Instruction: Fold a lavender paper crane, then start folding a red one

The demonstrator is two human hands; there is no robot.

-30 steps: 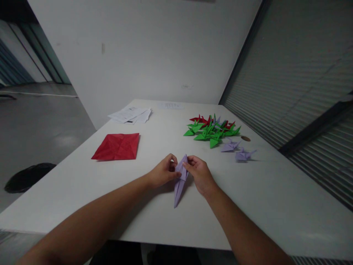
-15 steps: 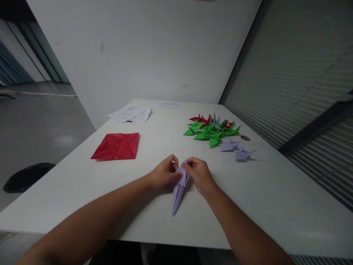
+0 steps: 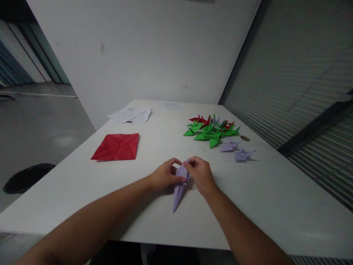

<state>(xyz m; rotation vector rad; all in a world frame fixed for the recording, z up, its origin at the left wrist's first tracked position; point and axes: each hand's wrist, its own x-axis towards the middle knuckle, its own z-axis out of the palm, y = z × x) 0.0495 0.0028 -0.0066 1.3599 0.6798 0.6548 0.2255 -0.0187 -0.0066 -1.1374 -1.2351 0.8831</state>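
Note:
Between my hands is a half-folded lilac origami crane [image 3: 179, 191], its long narrow point directed toward me and down to the left. My left hand [image 3: 168, 174] grips its left side, the thumb laid across the middle. At the far tip, my right hand [image 3: 199, 172] pinches the paper between thumb and fingers. The fingertips cover part of that upper end, so its folds there are hard to see.
Several finished green cranes [image 3: 213, 131], with red and lilac ones among them, cluster at the back right. Two lilac cranes [image 3: 242, 155] stand nearer. Left lie a creased red paper sheet [image 3: 118, 146] and printed papers [image 3: 131, 114]. The white table [image 3: 82, 195] meets a wall [image 3: 154, 51].
My left hand has slid slightly right and over the paper, its index finger now curled closer to the tip. The lower point has lifted a little away from me.

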